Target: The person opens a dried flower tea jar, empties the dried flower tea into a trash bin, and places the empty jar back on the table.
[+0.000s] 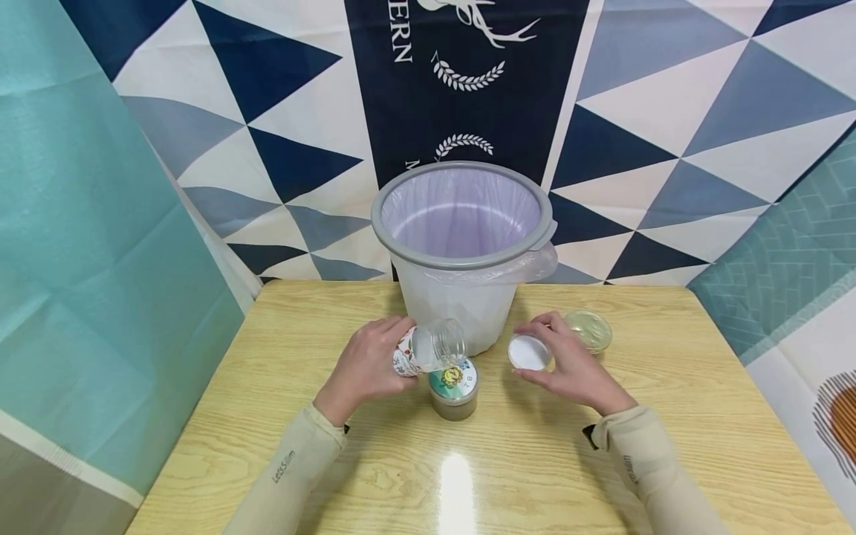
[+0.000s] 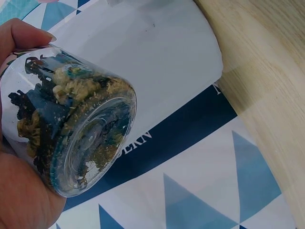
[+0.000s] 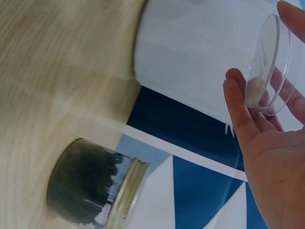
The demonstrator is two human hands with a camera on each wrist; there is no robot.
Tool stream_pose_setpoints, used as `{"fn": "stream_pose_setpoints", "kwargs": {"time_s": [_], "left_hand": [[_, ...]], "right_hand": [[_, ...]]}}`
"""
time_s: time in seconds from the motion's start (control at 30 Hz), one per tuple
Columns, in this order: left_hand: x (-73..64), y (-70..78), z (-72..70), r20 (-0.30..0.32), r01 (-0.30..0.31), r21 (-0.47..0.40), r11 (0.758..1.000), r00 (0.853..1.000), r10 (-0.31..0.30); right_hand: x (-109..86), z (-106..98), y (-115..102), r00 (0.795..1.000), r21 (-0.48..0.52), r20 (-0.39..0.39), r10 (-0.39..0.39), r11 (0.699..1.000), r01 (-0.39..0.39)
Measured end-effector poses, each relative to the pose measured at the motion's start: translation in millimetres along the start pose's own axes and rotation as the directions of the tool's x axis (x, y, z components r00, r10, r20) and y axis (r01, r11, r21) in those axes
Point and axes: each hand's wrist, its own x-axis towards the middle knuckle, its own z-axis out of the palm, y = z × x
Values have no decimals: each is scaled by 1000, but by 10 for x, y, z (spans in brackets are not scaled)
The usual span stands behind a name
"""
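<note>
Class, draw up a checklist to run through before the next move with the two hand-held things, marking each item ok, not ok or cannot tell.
1. Tilted glass jar gripped by the left hand: ok.
2. That jar uncapped: ok.
3. Clear shallow dish held by the right hand: ok.
4. Dish beneath the tilted jar's opening, should pouring be next: not ok; it sits off to the side.
5. Gold-lidded jar closed: ok.
6. Dish empty: cannot tell; its pale patch is unclear.

Curled left hand (image 1: 369,362), curled right hand (image 1: 570,364)
</note>
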Motion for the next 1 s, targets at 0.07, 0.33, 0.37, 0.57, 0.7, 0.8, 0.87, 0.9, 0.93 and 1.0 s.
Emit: {"fn": "stream_pose_setpoints", "kwargs": {"time_s": [0.07,0.33,0.37,0.57,0.7,0.8,0.87,0.9,0.93,1.0], "left_hand": [[3,2,-5,-1,-1,0,1000,1000,1],[9,5,-7,-19,-18,0,1000,1000,18],[9,3,-4,-21,-18,1,1000,1000,18],[12,0,-13,-23,-13,-8,1000,1000,13],[20,-3,-12,-30,-21,-7,1000,999,21],[20,-4,-9,-30,-24,-5,1000,999,23],[17,-3,-11,-27,-23,-7,1000,999,23],[15,-1,-14,-24,-21,-8,1000,999,21],[13,-1,-17,-23,-20,-10,1000,1000,19],[7,0,-22,-21,-15,-13,1000,1000,15]], "right_hand": [[1,27,29,1000,-2,5,-7,1000,7],[-18,141,167,998,1,55,-23,1000,23],[-22,161,189,998,-6,67,-21,1000,21],[-28,260,243,993,-54,114,-15,998,21],[-46,310,264,991,-78,133,1,997,10],[-71,346,288,986,-93,168,24,996,-8],[-84,364,296,981,-95,190,34,995,-16],[-87,374,301,979,-95,199,34,995,-16],[-89,380,302,978,-95,206,32,995,-12],[-90,390,305,976,-91,217,29,996,-9]]}}
